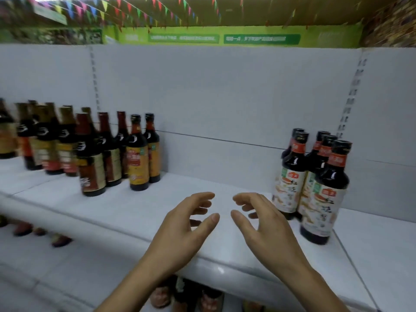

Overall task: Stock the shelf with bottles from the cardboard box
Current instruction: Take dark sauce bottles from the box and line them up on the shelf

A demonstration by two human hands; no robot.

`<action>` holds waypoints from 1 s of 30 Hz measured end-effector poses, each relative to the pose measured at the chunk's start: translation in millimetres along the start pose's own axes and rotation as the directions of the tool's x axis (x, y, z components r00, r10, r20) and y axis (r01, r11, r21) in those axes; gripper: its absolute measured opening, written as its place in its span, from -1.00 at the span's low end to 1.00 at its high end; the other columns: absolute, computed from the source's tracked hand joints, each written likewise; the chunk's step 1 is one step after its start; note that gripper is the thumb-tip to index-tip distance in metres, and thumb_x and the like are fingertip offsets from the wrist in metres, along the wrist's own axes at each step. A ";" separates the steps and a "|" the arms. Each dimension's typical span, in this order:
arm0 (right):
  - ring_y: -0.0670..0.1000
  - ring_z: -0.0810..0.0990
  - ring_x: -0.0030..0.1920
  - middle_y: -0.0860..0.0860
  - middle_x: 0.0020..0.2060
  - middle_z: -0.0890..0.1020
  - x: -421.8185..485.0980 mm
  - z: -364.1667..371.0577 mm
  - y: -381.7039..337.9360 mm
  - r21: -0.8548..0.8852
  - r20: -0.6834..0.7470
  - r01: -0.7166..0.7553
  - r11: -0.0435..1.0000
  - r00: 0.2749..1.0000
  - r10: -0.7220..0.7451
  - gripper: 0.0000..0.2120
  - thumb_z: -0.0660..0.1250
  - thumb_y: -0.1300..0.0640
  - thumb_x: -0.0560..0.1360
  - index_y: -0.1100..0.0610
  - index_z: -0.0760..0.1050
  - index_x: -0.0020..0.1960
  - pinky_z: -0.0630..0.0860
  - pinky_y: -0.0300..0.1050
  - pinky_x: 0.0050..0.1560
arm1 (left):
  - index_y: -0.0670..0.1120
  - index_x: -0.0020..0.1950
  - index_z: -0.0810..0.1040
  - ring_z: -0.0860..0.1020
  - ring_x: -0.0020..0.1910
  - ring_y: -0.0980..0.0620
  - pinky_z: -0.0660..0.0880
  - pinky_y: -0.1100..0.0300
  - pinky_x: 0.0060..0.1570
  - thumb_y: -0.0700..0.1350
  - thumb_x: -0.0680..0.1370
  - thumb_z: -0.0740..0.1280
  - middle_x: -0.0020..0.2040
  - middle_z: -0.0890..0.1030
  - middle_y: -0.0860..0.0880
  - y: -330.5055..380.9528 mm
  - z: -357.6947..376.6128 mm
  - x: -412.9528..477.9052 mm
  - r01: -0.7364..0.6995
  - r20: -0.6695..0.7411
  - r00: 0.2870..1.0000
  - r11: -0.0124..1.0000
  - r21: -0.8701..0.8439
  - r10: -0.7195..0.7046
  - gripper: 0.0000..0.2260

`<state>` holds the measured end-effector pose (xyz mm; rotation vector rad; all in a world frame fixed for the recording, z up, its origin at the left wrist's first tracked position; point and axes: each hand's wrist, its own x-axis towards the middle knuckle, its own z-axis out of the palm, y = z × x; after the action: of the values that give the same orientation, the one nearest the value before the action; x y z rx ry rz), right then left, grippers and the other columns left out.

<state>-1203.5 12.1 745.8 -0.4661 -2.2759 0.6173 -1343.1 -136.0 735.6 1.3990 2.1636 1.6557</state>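
A white shelf (126,206) runs across the head view. Dark bottles with white labels (324,194) stand in a cluster at its right. Several dark bottles with yellow and brown labels (138,158) stand in rows at its left. My left hand (184,226) and my right hand (263,224) hover side by side over the bare middle of the shelf, fingers loosely curved and facing each other, holding nothing. My right hand is just left of the white-labelled bottles, not touching them. The cardboard box is out of view.
A white back panel (225,97) closes the shelf behind. Caps of more bottles (191,296) show on the lower shelf under my wrists, and blurred caps (38,233) show at lower left. Green signs and coloured bunting hang above.
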 end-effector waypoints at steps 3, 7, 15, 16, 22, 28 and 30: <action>-0.31 0.47 0.22 -0.39 0.15 0.53 -3.2 36.2 -32.3 0.090 0.108 0.042 0.995 0.993 -0.052 -0.79 0.28 -0.13 0.61 -0.25 0.46 0.24 0.44 -0.38 0.14 | 0.27 0.34 0.53 0.54 0.25 0.34 0.53 0.36 0.16 0.09 0.60 0.41 0.20 0.62 0.28 -14.8 -42.0 -33.5 0.067 -0.085 0.994 0.998 0.013 -0.066 -0.69; -0.30 0.48 0.21 -0.35 0.17 0.53 -6.3 87.3 -73.8 0.206 0.230 0.101 0.973 0.962 -0.149 -0.77 0.29 -0.13 0.61 -0.24 0.46 0.26 0.47 -0.29 0.19 | 0.27 0.33 0.54 0.55 0.24 0.35 0.54 0.35 0.15 0.08 0.60 0.41 0.20 0.63 0.25 -31.3 -94.8 -79.5 0.170 -0.213 0.964 0.984 0.052 -0.156 -0.69; -0.30 0.46 0.23 -0.32 0.20 0.52 -12.7 194.4 -161.2 0.428 0.453 0.224 0.876 0.785 -0.422 -0.71 0.27 -0.18 0.60 -0.26 0.42 0.31 0.48 -0.22 0.22 | 0.32 0.37 0.50 0.54 0.26 0.34 0.56 0.27 0.16 0.15 0.59 0.38 0.23 0.60 0.27 -49.2 -180.7 -174.7 0.389 -0.492 0.819 0.916 0.096 -0.296 -0.66; -0.32 0.45 0.23 -0.34 0.21 0.52 -14.9 206.5 -171.2 0.453 0.475 0.233 0.861 0.754 -0.454 -0.70 0.26 -0.20 0.60 -0.27 0.41 0.32 0.46 -0.26 0.20 | 0.33 0.37 0.49 0.54 0.26 0.33 0.57 0.26 0.16 0.16 0.60 0.38 0.23 0.60 0.26 -51.6 -188.5 -185.9 0.413 -0.526 0.794 0.905 0.098 -0.305 -0.66; -0.33 0.46 0.23 -0.30 0.22 0.52 -37.3 279.0 -220.0 0.600 0.565 0.220 0.769 0.564 -0.602 -0.64 0.26 -0.22 0.59 -0.21 0.42 0.36 0.47 -0.29 0.16 | 0.21 0.36 0.52 0.59 0.20 0.27 0.59 0.28 0.06 0.05 0.61 0.41 0.20 0.61 0.17 -70.9 -217.0 -244.5 0.561 -0.700 0.611 0.826 0.053 -0.370 -0.68; -0.25 0.52 0.19 -0.26 0.19 0.56 -73.2 344.4 -243.7 0.684 0.627 0.192 0.704 0.339 -0.701 -0.64 0.28 -0.21 0.59 -0.20 0.42 0.36 0.55 -0.14 0.18 | 0.30 0.34 0.47 0.55 0.19 0.37 0.54 0.43 0.05 0.09 0.59 0.43 0.19 0.60 0.22 -91.4 -210.8 -293.6 0.697 -0.812 0.380 0.714 -0.064 -0.444 -0.65; -0.25 0.52 0.18 -0.27 0.19 0.56 -89.1 364.5 -247.3 0.701 0.645 0.178 0.690 0.255 -0.721 -0.64 0.29 -0.20 0.59 -0.20 0.41 0.36 0.55 -0.14 0.18 | 0.26 0.39 0.48 0.54 0.19 0.39 0.53 0.46 0.04 0.08 0.60 0.42 0.20 0.60 0.21 -97.9 -203.2 -310.4 0.735 -0.836 0.293 0.669 -0.113 -0.464 -0.63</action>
<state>-1443.4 -341.1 605.7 1.1553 -2.8084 1.3027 -1333.4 -496.9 605.6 -0.5188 2.8969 1.8049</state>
